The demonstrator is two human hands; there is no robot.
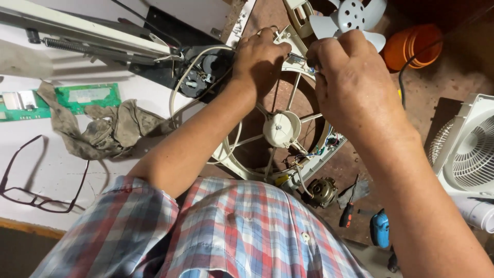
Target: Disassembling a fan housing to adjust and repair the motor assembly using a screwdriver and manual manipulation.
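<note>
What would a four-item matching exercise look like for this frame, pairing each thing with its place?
Things:
1. dark-rimmed eyeglasses
2. green circuit board
3. pale fan blade with holed hub
4. small black-and-red-handled screwdriver

Places:
A. top of the picture, above the right hand
B. on the reddish floor beside the bare brass-coloured motor
C. lower left on the white board
D. left on the white board, next to the dirty grey rag

Pairs: 1-C, 2-D, 3-A, 4-B
</note>
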